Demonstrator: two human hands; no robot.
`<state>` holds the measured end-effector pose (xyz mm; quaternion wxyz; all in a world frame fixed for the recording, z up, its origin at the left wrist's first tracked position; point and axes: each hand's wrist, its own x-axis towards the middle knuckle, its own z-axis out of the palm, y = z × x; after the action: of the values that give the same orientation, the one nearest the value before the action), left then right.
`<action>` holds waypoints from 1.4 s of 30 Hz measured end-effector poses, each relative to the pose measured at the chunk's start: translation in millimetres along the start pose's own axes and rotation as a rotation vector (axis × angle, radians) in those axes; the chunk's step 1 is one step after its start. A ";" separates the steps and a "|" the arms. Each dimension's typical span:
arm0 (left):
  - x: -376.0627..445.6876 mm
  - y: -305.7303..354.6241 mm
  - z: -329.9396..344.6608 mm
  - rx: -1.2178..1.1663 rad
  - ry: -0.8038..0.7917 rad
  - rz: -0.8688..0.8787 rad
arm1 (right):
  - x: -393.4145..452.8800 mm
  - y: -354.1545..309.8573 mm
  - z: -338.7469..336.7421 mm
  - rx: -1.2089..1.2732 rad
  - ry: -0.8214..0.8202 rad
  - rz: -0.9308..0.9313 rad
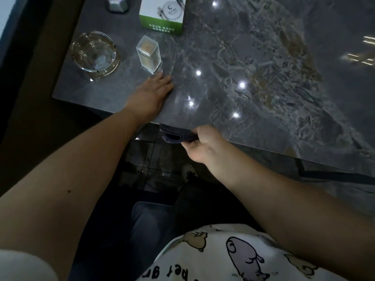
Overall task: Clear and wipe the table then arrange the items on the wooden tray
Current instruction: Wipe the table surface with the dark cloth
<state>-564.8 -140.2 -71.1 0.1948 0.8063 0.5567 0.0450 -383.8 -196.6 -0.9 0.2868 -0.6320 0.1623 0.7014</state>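
My left hand (151,94) rests flat on the dark marble table (263,78), fingers straight, fingertips just short of a clear toothpick holder (149,54). My right hand (203,144) grips a folded dark cloth (174,134) at the table's near edge, partly below the tabletop. A glass ashtray (94,54) sits left of the toothpick holder. A white and green tissue box (162,14) stands at the back. No wooden tray is in view.
A metal object (117,4) stands at the top left, cut off by the frame. The table's left edge and near corner (58,95) drop to a dark floor. My legs and patterned shirt fill the bottom.
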 end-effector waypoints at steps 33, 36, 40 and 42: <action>2.0 5.8 3.6 -0.015 0.086 -0.048 | -15.3 -44.6 -87.0 -1.991 -0.459 -0.991; 5.1 15.6 -3.5 -0.028 0.061 -0.113 | -32.2 -65.9 -84.9 -1.489 -0.349 -0.688; 15.4 64.4 -39.0 -0.249 0.021 -0.237 | -59.4 -107.0 -96.5 -1.081 -0.350 -0.441; 25.7 104.2 -64.1 -0.441 0.007 -0.264 | -76.2 -130.9 -105.4 -1.129 -0.377 -0.406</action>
<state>-481.9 -131.4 22.1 0.3681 0.6645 0.6346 0.1425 -217.8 -171.4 75.8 0.0602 -0.5698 -0.4096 0.7099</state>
